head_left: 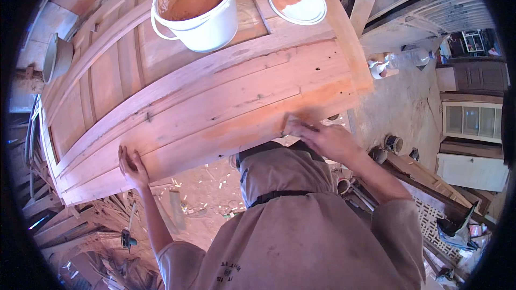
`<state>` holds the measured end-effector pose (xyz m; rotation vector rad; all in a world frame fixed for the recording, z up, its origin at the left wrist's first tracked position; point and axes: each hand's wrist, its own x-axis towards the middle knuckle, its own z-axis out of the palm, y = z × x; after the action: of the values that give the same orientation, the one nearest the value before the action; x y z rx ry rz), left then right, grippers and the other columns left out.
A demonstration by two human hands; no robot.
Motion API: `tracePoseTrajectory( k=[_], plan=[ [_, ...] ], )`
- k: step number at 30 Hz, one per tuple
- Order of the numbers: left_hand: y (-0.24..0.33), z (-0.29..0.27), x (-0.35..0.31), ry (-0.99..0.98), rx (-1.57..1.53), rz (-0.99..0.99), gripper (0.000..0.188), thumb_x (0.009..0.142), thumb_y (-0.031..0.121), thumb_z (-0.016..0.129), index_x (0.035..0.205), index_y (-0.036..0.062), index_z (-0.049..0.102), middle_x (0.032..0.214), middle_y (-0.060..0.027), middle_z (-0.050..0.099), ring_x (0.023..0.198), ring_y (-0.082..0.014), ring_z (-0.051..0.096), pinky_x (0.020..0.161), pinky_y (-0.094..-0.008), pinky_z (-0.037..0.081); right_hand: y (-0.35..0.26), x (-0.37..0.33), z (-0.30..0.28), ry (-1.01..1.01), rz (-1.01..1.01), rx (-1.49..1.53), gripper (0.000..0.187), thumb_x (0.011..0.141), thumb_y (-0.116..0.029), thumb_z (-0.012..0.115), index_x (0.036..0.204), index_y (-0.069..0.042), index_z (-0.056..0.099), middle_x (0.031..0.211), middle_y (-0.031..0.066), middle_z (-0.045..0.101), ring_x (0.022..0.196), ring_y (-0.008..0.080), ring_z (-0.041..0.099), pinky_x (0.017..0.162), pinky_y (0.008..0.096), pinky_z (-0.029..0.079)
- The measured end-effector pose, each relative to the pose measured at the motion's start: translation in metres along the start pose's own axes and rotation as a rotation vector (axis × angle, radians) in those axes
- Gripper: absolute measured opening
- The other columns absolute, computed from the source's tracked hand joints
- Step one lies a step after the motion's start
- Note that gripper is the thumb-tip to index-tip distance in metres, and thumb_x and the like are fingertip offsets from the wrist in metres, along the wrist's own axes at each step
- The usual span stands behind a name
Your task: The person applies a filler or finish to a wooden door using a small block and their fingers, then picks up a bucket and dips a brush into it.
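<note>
A large wooden panel door [220,113] lies flat in front of me, with orange-brown smears on its near boards and several small dark holes. My left hand [134,167] rests on its near edge at the left, open, fingers stretched over the wood and holding nothing. Farther right, my right hand [329,140] is closed on a small flat pale piece [292,125] against the near board; its kind is unclear. Up on the door stands a white bucket [207,29] of orange-brown paste. Beside it is a round white lid [307,12], partly coated with the same paste.
A grey bowl-like container [58,58] is at the far left. Wood offcuts [70,225] are heaped below it, and pale chips litter the floor [207,188]. On the right are white bottles [378,68], a glazed white frame [473,121] and stacked boards [424,180].
</note>
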<state>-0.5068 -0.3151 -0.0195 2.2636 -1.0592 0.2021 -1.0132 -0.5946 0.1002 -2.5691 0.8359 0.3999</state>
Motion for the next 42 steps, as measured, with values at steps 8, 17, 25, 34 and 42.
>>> tracePoseTrajectory(
  k=[8,17,25,34,42],
  plan=[
    [-0.001,0.003,0.001,-0.020,0.002,-0.001,0.045,0.098,0.029,0.061,0.130,-0.0027,0.061,0.141,-0.0230,0.055,0.130,-0.0384,0.053,0.108,-0.0471,0.042,0.036,0.007,-0.014,-0.163,0.115,-0.060,0.044,0.098,-0.027,0.053,0.141,-0.029,0.048,0.090,0.0174,0.069,0.079,0.0398,0.070,0.071,0.0526,0.057],
    [-0.012,0.006,-0.002,0.007,-0.029,-0.030,0.045,0.098,0.029,0.063,0.130,-0.0023,0.060,0.141,-0.0224,0.055,0.131,-0.0382,0.052,0.109,-0.0470,0.041,0.072,-0.039,-0.038,0.190,0.128,0.330,0.045,0.096,-0.019,0.062,0.140,-0.014,0.055,0.101,0.0223,0.069,0.090,0.0418,0.067,0.077,0.0514,0.054],
    [-0.015,0.009,-0.005,0.008,-0.110,-0.098,0.046,0.098,0.028,0.063,0.132,-0.0026,0.059,0.144,-0.0221,0.052,0.133,-0.0360,0.050,0.111,-0.0458,0.040,0.025,-0.014,0.046,0.295,0.244,0.191,0.051,0.097,-0.025,0.061,0.147,-0.025,0.048,0.091,0.0188,0.066,0.068,0.0393,0.067,0.060,0.0456,0.057],
    [-0.011,0.006,-0.003,-0.011,-0.031,-0.049,0.046,0.099,0.027,0.062,0.133,-0.0046,0.057,0.145,-0.0241,0.050,0.133,-0.0355,0.050,0.111,-0.0437,0.041,0.052,-0.038,-0.005,-0.004,0.246,0.087,0.047,0.098,-0.030,0.059,0.144,-0.027,0.050,0.090,0.0161,0.067,0.071,0.0396,0.068,0.064,0.0514,0.057],
    [-0.026,0.010,-0.005,-0.003,-0.198,-0.066,0.045,0.100,0.026,0.061,0.132,-0.0056,0.057,0.144,-0.0238,0.051,0.131,-0.0359,0.051,0.109,-0.0442,0.042,0.047,0.017,-0.020,0.014,-0.047,-0.010,0.033,0.099,-0.033,0.054,0.130,-0.023,0.059,0.089,0.0150,0.069,0.083,0.0382,0.070,0.074,0.0514,0.056]
  ],
)
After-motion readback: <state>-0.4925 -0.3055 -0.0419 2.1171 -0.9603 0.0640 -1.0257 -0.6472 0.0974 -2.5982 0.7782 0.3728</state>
